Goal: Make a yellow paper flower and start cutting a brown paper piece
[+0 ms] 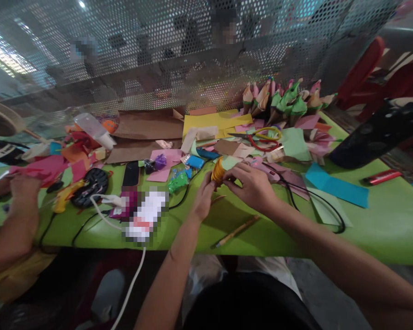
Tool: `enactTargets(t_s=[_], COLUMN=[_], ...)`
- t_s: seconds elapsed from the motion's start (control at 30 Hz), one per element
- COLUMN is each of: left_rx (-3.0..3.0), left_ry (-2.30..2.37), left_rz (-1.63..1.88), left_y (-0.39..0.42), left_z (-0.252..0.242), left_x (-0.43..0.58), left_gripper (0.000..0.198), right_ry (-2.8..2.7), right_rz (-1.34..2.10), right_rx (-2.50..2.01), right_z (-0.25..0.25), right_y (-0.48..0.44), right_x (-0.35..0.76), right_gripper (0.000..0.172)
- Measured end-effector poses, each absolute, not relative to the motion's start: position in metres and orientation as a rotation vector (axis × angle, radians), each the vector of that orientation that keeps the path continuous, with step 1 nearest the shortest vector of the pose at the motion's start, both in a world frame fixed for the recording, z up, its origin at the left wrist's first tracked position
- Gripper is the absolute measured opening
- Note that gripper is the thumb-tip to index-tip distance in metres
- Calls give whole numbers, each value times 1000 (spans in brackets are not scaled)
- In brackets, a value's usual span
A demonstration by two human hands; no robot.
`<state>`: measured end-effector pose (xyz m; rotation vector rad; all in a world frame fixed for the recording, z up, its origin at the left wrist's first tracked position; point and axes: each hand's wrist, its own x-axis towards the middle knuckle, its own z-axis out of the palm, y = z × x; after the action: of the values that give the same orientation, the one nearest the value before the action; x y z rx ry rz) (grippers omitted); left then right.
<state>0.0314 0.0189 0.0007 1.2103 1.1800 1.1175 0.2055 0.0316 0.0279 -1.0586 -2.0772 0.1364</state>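
A yellow-orange piece with ridges like stacked rings or a wound coil is held over the green table; its exact kind I cannot make out. My left hand is closed around its lower part. Against its right side my right hand is closed, thumb and fingertips pinched together at the edge of the piece. What lies between those fingertips is hidden. Below my hands a thin wooden stick with a dark tip lies on the table. Just left of the piece are a blue packet and a green packet.
Scissors, coloured paper and cables cover the green table. Behind them stand green and pink paper cones. At right are a dark bottle and a red lighter. A co-worker's hand is at left, near a phone.
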Motion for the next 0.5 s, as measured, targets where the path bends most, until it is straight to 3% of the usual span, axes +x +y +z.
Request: enactTargets(t_s=[0.5], left_rx=[1138], left_ry=[1077], left_rz=[1180], left_y=[25], left_z=[-2], left_x=[29], left_gripper=[35], right_ry=[-1936], right_rz=[287], right_rx=[-941], right_z=[33], right_y=[30], right_x=[209], right_gripper=[14])
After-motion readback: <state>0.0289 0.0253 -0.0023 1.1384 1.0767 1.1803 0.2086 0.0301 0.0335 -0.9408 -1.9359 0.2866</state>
